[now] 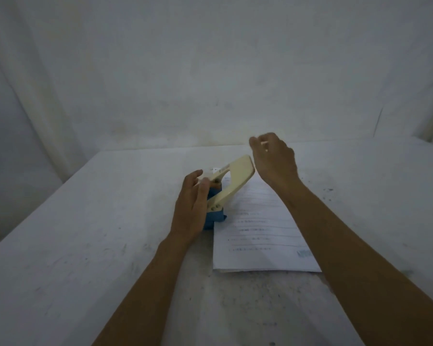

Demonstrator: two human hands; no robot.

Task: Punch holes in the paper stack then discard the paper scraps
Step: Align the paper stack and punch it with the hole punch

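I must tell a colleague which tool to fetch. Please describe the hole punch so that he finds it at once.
On the white table, look at the left edge of the paper stack. The hole punch stands there, against the left hand. Only it has a blue base and a raised cream lever.

Both forearms were bare from the bottom edge of the picture up to the wrists; no sleeve, cuff, watch or strap showed on either. The left hand (189,208) was bare, with no glove over it, and its fingers (194,176) were slim and uncovered, with short nails. The right hand (275,158) was also ungloved. A small pale glint sat on one of its fingers (265,149), possibly a ring, though the picture was too dim and soft there to tell. The forearms were slender and smooth, with no visible markings. The dim light hid any finer detail.
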